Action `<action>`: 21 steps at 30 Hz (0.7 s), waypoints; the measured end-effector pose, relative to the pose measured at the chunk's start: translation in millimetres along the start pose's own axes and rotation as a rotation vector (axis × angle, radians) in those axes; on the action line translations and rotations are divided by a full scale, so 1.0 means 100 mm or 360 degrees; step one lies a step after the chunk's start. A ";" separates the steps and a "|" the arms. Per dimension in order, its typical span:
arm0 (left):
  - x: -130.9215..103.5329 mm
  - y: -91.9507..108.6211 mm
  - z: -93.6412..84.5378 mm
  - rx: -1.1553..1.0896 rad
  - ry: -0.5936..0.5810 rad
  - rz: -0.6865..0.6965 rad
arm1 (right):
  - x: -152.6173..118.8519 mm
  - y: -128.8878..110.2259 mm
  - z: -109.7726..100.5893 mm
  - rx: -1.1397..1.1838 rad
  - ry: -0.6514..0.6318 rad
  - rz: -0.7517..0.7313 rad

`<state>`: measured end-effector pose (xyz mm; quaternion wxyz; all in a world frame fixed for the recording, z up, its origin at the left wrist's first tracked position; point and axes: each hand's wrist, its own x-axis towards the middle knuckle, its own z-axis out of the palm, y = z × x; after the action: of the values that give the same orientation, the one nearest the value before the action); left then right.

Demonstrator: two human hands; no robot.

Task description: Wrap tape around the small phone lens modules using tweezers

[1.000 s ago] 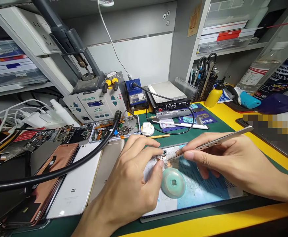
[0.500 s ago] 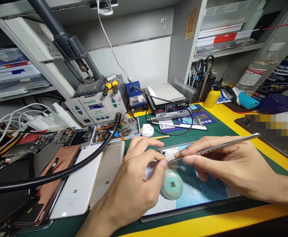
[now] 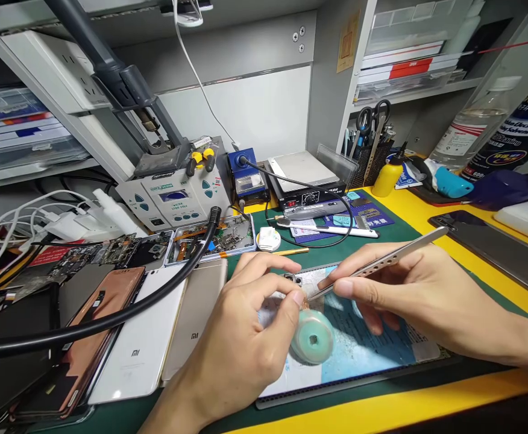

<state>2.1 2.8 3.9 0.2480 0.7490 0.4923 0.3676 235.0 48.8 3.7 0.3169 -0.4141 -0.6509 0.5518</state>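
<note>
My right hand (image 3: 395, 289) grips metal tweezers (image 3: 390, 256), their tips pointing down and left beside my left fingertips. My left hand (image 3: 255, 319) has its thumb and index finger pinched together at a small copper-coloured piece, mostly hidden by the fingers. Just below that pinch sits a round, pale green disc (image 3: 322, 346) with a small dark hole in its centre. Under both hands lies a flat blue and white board (image 3: 349, 361) with a dark edge. A small part with dark square openings (image 3: 298, 280) shows behind my left fingers.
Xiaomi phone backs (image 3: 132, 337) lie at left, crossed by a thick black hose (image 3: 110, 322). Behind are a tray of small parts (image 3: 241, 244), a rework station (image 3: 173, 199), a blue soldering unit (image 3: 248, 178) and a white brush (image 3: 340, 230). A dark phone (image 3: 499, 247) rests at right.
The tweezers have turned in my right hand, showing their holed side, and their rear end is lower and further left. My left hand keeps its pinch. The camera view has shifted slightly.
</note>
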 end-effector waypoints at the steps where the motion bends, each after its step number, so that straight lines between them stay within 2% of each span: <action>1: 0.00 0.00 0.00 -0.0010 -0.0002 0.0001 | 0.00 0.00 -0.01 0.0019 -0.0013 0.0028; 12: 0.00 0.01 0.00 -0.0138 0.0050 0.0130 | 0.06 0.00 -0.01 0.0236 -0.0064 0.0094; 21: 0.02 0.00 0.01 -0.0243 0.0006 0.0203 | 0.08 0.02 -0.05 0.0349 -0.0095 0.0102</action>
<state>3.0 4.6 3.5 0.2794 0.7571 0.4146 0.4205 236.1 58.3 2.4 0.3229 -0.3809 -0.5823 0.6415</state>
